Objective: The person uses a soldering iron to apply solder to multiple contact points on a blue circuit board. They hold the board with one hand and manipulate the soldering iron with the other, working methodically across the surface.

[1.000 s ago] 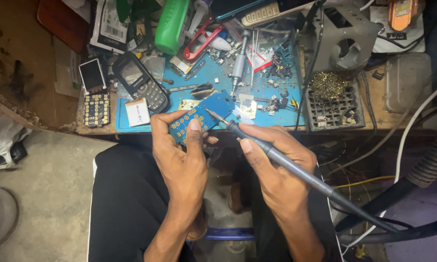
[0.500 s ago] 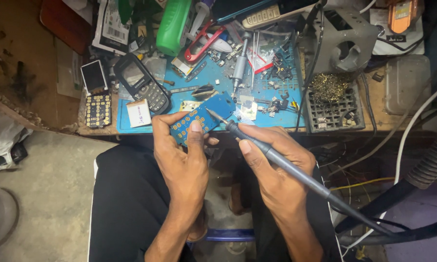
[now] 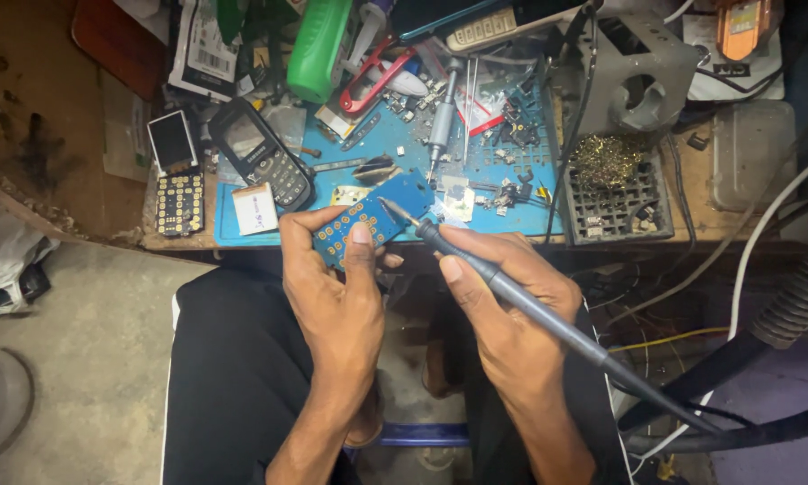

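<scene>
While the cluttered desk (image 3: 709,229) fills the top of the view, a blue work mat (image 3: 395,144) lies across its middle, strewn with small parts. At the mat's 9 o'clock rests a black keypad phone (image 3: 262,162), and at its 12 o'clock a green bottle (image 3: 319,45); at 3 o'clock sits a grey tray with a brass wool tangle (image 3: 609,162). Below the desk edge, the right hand (image 3: 512,314) grasps a grey soldering iron (image 3: 521,301) like a pen, its cable end running toward 4 o'clock and its tip touching the board. The left hand (image 3: 332,287) pinches a small blue circuit board (image 3: 373,224), thumb on its face, just at the mat's 6 o'clock edge.
</scene>
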